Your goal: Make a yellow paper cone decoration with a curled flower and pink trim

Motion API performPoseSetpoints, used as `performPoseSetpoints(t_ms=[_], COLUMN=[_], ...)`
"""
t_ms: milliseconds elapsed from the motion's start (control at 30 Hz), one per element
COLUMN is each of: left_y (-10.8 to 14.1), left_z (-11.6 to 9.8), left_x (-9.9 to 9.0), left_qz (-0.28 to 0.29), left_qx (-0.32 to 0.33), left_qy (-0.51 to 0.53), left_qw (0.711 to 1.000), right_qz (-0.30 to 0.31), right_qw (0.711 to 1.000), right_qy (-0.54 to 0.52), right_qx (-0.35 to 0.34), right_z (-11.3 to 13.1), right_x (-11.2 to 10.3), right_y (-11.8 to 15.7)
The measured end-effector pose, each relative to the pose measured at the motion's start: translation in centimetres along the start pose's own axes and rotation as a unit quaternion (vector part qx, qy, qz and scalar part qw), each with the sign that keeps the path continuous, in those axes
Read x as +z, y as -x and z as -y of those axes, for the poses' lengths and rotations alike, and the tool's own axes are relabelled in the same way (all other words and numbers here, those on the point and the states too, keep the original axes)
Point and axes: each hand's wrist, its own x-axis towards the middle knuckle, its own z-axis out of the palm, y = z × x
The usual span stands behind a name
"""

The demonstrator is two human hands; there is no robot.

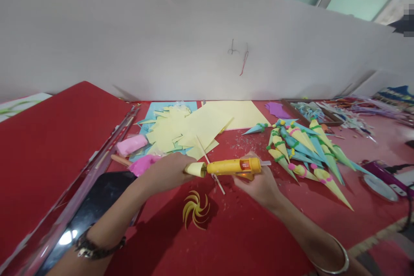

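Mid-frame, the left hand has its grip around a pale-yellow cone; the right hand grasps a yellow glue gun facing the cone's mouth.

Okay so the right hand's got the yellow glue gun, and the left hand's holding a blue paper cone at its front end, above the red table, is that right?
Not quite: the paper cone is pale yellow, not blue, as the head view shows. The right hand does have the yellow glue gun, and the left hand holds the cone at its front end, above the red table.
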Motion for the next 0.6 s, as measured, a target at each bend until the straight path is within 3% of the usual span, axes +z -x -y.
performPoseSetpoints(t_ms=[267, 600], left_y=[0.13, 0.07], left_z=[-0.26, -0.18], left_x=[-0.22, -0.07], left_qz=[0.051, 0.056], left_qx=[-0.010, -0.009], left_qy=[-0.012, 0.020], left_qw=[0.999, 0.998], right_qz=[0.029, 0.018], right_qw=[0.998, 0.998], right_qy=[0.031, 0.058], right_qx=[0.036, 0.028], right_z=[-0.28, -0.10], right_x=[0.02, -0.19], right_y=[0.22, 0.11])
